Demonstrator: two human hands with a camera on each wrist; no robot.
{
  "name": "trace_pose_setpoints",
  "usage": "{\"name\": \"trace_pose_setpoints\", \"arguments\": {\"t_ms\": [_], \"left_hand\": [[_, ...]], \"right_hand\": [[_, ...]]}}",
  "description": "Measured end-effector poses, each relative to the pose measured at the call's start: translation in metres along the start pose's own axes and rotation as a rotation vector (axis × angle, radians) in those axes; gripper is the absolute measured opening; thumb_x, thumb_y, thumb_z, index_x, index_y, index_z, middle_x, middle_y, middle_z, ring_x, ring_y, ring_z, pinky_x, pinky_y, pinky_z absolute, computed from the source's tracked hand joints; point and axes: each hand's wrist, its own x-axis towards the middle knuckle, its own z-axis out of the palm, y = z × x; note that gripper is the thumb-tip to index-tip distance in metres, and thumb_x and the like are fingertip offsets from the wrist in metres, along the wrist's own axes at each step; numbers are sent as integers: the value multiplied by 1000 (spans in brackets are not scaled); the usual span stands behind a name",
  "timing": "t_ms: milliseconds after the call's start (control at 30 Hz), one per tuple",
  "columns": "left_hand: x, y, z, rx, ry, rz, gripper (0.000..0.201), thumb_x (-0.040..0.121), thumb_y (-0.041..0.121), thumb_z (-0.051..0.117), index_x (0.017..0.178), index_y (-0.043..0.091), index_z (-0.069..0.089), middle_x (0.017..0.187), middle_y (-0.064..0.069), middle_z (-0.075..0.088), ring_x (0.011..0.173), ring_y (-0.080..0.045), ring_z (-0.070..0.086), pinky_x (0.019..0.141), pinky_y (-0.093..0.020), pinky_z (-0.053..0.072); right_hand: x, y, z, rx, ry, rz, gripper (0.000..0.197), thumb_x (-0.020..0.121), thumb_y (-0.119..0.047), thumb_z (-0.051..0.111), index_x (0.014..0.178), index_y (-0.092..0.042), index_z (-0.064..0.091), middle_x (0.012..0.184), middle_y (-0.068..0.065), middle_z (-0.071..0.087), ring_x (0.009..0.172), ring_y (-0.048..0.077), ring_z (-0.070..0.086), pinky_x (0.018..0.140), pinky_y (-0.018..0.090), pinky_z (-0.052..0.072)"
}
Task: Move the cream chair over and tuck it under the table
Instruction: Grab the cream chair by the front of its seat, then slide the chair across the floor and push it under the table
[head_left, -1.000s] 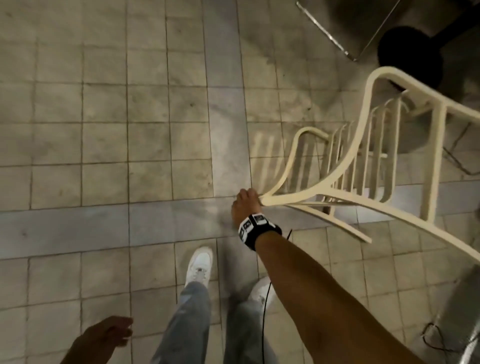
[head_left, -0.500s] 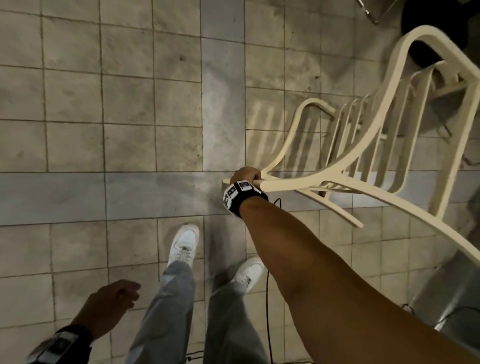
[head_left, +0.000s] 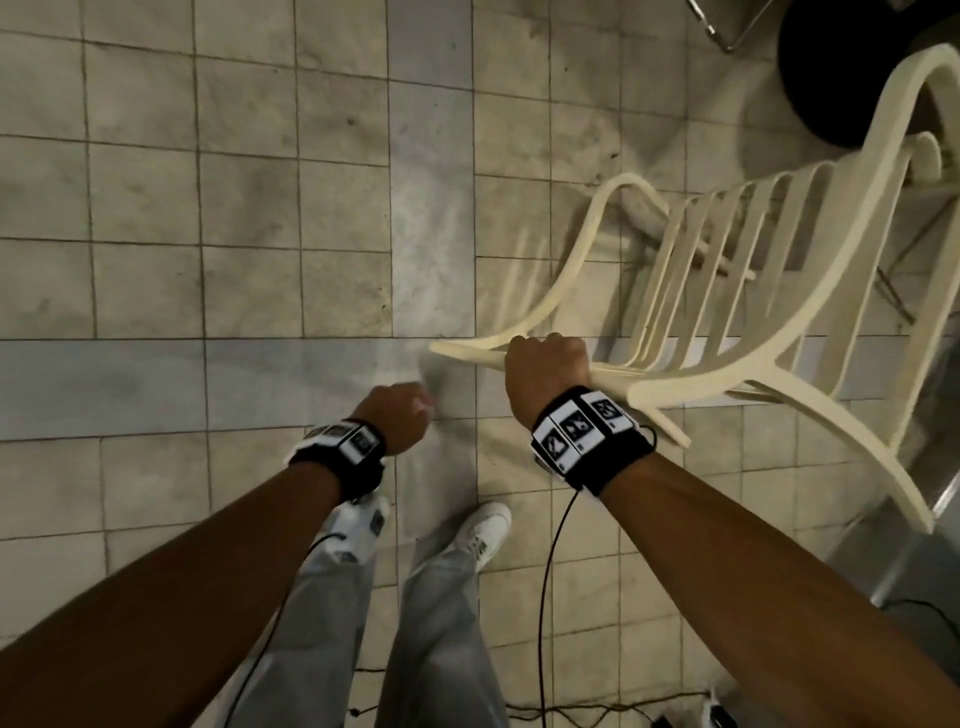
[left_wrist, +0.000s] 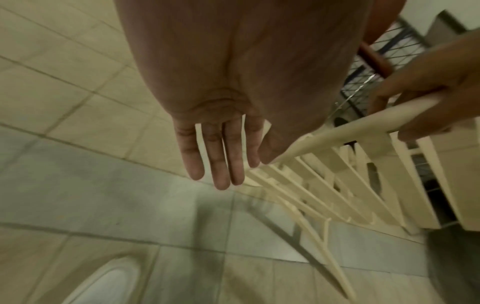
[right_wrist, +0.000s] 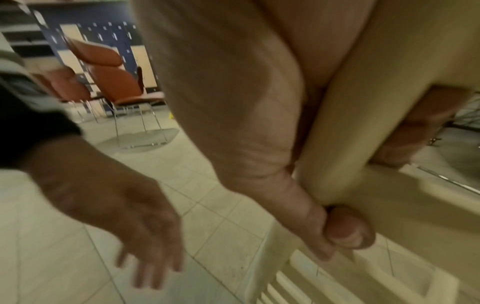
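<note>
The cream slatted chair hangs tilted above the tiled floor, legs pointing right and away. My right hand grips its top back rail; in the right wrist view the thumb and fingers wrap the cream rail. My left hand hovers just left of the rail's end, holding nothing. The left wrist view shows the left hand's straight fingers beside the chair's rail, with the right hand gripping further along. No table is clearly seen.
A black round object and a chrome leg sit at the top right. A grey metal surface lies at the lower right. Cables trail by my white shoes. Orange chairs stand behind.
My left hand has risen from the lower left to just beside the chair's rail end. The right hand keeps its grip, and the chair has swung nearer to me.
</note>
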Motion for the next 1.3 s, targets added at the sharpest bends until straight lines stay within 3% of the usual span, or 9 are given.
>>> {"name": "trace_pose_setpoints", "arguments": {"t_ms": [133,333,533,667,767,900,1067,1200,1300], "left_hand": [[44,57,-12,-73,159,138,78,76,38,66,147,24,37,145,-8,50,131,-30,49,105,-47,43],[84,74,-11,111,24,261,40,82,41,65,112,16,67,114,-15,65,100,-35,65,81,-36,50],[41,83,-23,54,209,566,33,78,38,63,94,10,70,103,-10,61,80,-33,65,74,-37,54],[-21,123,-76,62,317,746,25,81,34,65,88,11,71,94,-5,67,78,-24,66,70,-34,53],[-64,151,-108,156,418,779,25,82,40,65,85,15,71,84,-2,71,76,-25,69,65,-36,53],[-116,191,-130,325,489,816,30,80,48,62,76,19,67,75,1,67,70,-23,66,58,-31,46],[-162,238,-117,458,493,818,30,78,50,60,70,21,62,70,3,64,68,-21,63,55,-29,40],[-180,267,-97,531,483,787,31,76,50,62,69,19,63,68,0,64,66,-24,64,54,-27,37],[-190,296,-82,575,428,714,31,72,51,62,76,21,69,71,-1,68,71,-27,66,59,-31,45]], "right_hand": [[-37,19,-13,18,114,-50,19,97,-23,51,113,-20,59,106,-3,67,104,22,64,78,33,40],[-64,40,-13,92,133,-54,21,99,-21,47,115,-18,60,107,-2,65,105,22,62,74,34,33],[-137,79,-27,70,255,-31,23,78,-14,47,81,-23,68,62,-5,63,60,16,63,55,29,26],[-201,123,-51,49,322,-24,28,78,-14,49,101,-18,64,69,1,64,62,22,62,54,31,27],[-243,149,-62,119,382,40,28,77,-22,66,104,-18,63,69,4,62,54,26,57,51,30,30],[-293,172,-49,234,482,114,21,86,-28,62,105,-20,63,69,0,59,50,21,40,50,28,29],[-339,196,5,413,582,175,24,86,-36,65,107,-23,66,79,-2,65,61,23,63,49,32,46],[-352,210,48,399,579,184,27,88,-42,59,108,-25,66,100,-7,62,81,17,62,55,35,52],[-363,220,80,389,518,289,22,88,-42,58,96,-25,68,89,-7,64,82,19,61,58,37,52]]}}
